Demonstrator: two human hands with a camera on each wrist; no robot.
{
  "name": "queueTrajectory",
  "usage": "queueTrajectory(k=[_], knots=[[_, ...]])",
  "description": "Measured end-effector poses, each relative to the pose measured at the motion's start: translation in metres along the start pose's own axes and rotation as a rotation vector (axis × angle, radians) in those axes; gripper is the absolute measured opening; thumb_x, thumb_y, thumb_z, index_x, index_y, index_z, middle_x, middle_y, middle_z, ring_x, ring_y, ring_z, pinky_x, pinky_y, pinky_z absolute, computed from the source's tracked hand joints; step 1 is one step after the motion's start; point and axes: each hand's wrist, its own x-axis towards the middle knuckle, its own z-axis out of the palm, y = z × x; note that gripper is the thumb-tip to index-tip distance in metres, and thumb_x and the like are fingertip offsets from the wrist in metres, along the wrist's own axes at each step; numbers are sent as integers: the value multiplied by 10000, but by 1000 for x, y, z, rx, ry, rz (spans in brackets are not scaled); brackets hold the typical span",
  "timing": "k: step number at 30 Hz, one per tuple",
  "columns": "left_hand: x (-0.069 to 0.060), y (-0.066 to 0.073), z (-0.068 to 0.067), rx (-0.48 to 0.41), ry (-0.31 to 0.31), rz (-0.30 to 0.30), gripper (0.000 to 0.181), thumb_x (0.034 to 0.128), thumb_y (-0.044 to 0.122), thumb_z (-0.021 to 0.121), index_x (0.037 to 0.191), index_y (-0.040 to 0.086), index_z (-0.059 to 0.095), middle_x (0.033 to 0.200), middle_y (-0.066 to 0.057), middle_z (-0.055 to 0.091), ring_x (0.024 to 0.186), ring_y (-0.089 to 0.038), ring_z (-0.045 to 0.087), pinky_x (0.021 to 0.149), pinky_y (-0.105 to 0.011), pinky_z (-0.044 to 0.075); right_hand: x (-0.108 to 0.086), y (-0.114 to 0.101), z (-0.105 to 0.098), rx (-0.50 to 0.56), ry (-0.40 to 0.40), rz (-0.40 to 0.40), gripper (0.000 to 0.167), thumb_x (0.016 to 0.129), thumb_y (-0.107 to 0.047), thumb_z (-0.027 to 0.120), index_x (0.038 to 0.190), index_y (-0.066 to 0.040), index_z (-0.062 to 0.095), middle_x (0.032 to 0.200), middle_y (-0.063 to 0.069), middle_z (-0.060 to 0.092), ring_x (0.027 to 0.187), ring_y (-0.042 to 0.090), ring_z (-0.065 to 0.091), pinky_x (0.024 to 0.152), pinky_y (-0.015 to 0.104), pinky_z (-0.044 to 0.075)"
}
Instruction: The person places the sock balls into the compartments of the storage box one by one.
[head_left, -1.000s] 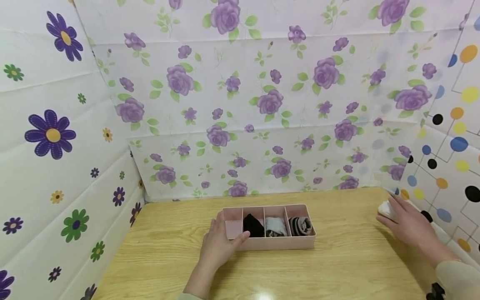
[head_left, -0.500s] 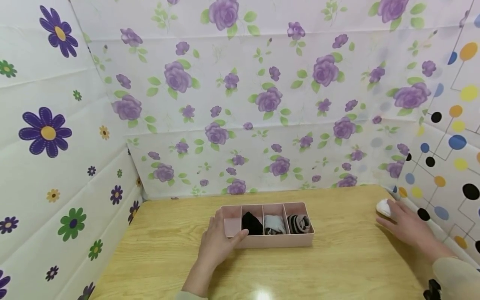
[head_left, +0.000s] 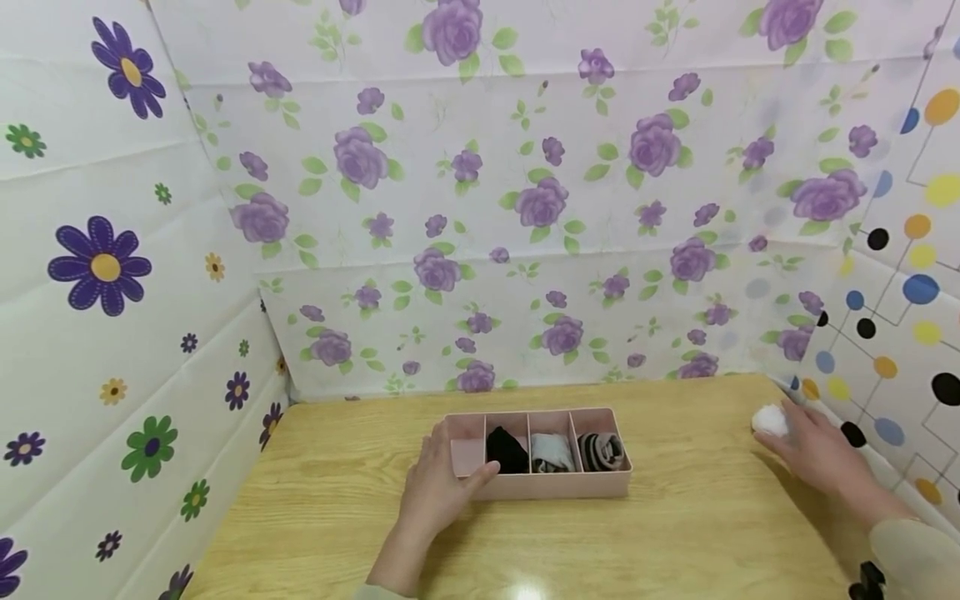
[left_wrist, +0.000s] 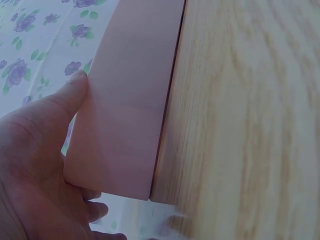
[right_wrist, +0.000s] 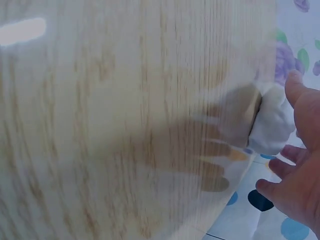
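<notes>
A pink box (head_left: 551, 486) with several compartments stands on the table. Its leftmost compartment is bare; the others hold a black sock (head_left: 507, 452), a light grey sock (head_left: 552, 452) and a striped rolled sock (head_left: 601, 452). My left hand (head_left: 438, 492) grips the box's left end, thumb over the front rim; the left wrist view shows the thumb at the box's (left_wrist: 122, 110) edge and fingers around its end. At the far right, my right hand (head_left: 817, 450) holds a white balled sock (head_left: 770, 421). The right wrist view has this sock (right_wrist: 272, 122) between thumb and fingers, low over the table.
The wooden table (head_left: 675, 542) meets a rose-patterned back wall (head_left: 495, 317), a flower-patterned left wall (head_left: 172, 375) and a dotted right wall (head_left: 900, 358). The right hand is close to that dotted wall. A small black object (head_left: 868, 579) shows beside the right sleeve.
The right hand's fingers have shifted slightly around the white sock, and more of it shows left of the hand. The left hand and box stay in place; the head view moved a little.
</notes>
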Motion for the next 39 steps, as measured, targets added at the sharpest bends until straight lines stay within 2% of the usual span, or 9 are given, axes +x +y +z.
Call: queueTrajectory(k=[4, 14, 19, 22, 25, 29, 32, 39], knots=[[-1, 1, 4, -5, -12, -3, 1265, 924, 771, 740, 1734, -41, 206, 1768, -282, 275, 1618, -507, 280, 1228, -792, 266, 0, 4, 3, -7, -35, 0, 992, 1139, -549, 563, 1607, 251, 208, 1512, 592, 250, 1329, 782, 334, 1026, 884, 354], [-2, 5, 5, -19, -24, -2, 1253, 945, 752, 731, 1744, -29, 165, 1778, -279, 250, 1625, -500, 268, 1228, -793, 263, -1, -4, 0, -39, -2, -18, 928, 1112, -526, 636, 1572, 228, 352, 1408, 564, 374, 1263, 713, 401, 975, 843, 411], [-3, 6, 3, -29, -51, -6, 1244, 954, 726, 743, 1746, -30, 151, 1780, -280, 241, 1622, -497, 275, 1239, -787, 247, -5, -7, 0, -17, 20, -7, 949, 1084, -531, 687, 1601, 187, 345, 1393, 544, 377, 1245, 670, 400, 937, 818, 427], [-3, 5, 4, -25, -47, 2, 1226, 960, 699, 757, 1740, -41, 166, 1776, -285, 249, 1615, -497, 294, 1229, -790, 265, -6, -7, 2, 8, 17, -21, 966, 1065, -526, 721, 1642, 138, 322, 1462, 544, 331, 1278, 706, 401, 964, 840, 413], [-3, 4, 4, -17, -42, 6, 1221, 953, 692, 770, 1734, -46, 190, 1770, -290, 262, 1594, -499, 338, 1222, -786, 287, -5, -8, 6, 6, -7, -47, 925, 1077, -523, 703, 1650, 108, 344, 1509, 527, 348, 1305, 728, 421, 993, 849, 410], [-3, 2, 2, -10, -29, 27, 1223, 940, 718, 766, 1727, -44, 221, 1756, -305, 285, 1558, -522, 391, 1198, -798, 315, -2, -14, 9, -5, -21, -62, 845, 1117, -526, 629, 1619, 115, 401, 1494, 493, 438, 1309, 704, 467, 999, 822, 443], [-2, 1, 0, -8, -31, 40, 1229, 936, 727, 762, 1727, -42, 222, 1753, -315, 282, 1571, -533, 361, 1198, -803, 310, 0, -17, 8, 0, -24, -70, 828, 1131, -505, 611, 1606, 141, 406, 1482, 495, 462, 1314, 702, 465, 1000, 819, 447], [-1, 2, -2, -10, -44, 46, 1236, 936, 705, 778, 1728, -51, 205, 1758, -319, 262, 1593, -539, 313, 1209, -802, 289, 2, -22, 6, -13, -25, -64, 881, 1082, -498, 705, 1600, 152, 411, 1446, 505, 445, 1280, 693, 480, 960, 808, 468]])
